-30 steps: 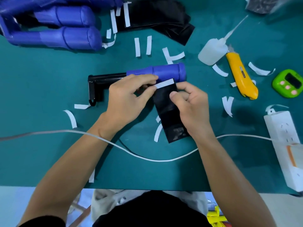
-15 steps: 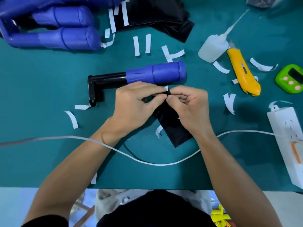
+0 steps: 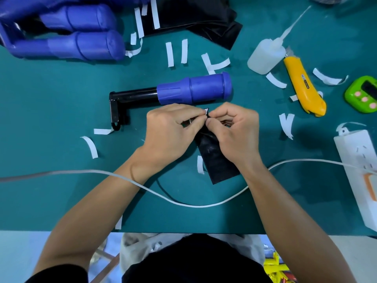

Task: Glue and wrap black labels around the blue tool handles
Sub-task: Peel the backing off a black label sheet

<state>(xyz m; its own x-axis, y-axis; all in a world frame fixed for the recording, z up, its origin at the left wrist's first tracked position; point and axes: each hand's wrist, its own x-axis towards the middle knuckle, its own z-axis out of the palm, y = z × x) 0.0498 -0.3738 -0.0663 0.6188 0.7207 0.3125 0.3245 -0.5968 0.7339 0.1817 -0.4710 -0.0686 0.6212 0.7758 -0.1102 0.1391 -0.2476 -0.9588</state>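
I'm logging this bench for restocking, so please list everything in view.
Blue-handled tool: one, blue grip on black shaft, mid-table beyond the hands.
Tool pile: count unclear, blue, far left.
Black label: one, black, under the hands.
Black sheets: a heap, black, far centre.
Glue bottle: one, whitish, far right of centre.
Utility knife: one, yellow, beside the bottle.
Timer: one, green, right edge.
Power strip: one, white, near right edge.
Cable: one, white, across the near table.
Paper strips: many, white, scattered.
Table: one, teal, under everything.
Left hand: one, pinches the label's top edge.
Right hand: one, pinches the same edge.
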